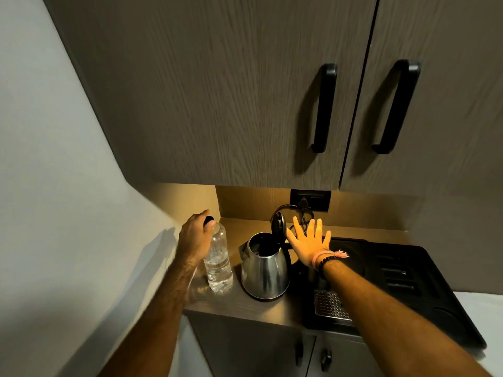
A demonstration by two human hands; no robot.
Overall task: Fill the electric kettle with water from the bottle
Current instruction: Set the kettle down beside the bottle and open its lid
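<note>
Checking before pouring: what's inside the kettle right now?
The kettle stands open, lid raised. Its interior looks dark, and no water level is discernible; the bottom is in shadow.

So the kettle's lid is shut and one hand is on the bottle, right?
Not quite. The head view shows the kettle with its lid flipped up, open. The left hand is indeed on the bottle.

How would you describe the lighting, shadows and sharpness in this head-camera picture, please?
Head view: warm under-cabinet light brightens the open right hand and kettle; the cabinet doors above stay dim; the left arm casts a soft shadow on the wall; the left hand on the bottle is slightly motion-blurred; wide-angle distortion slants the cabinet edges.
</note>
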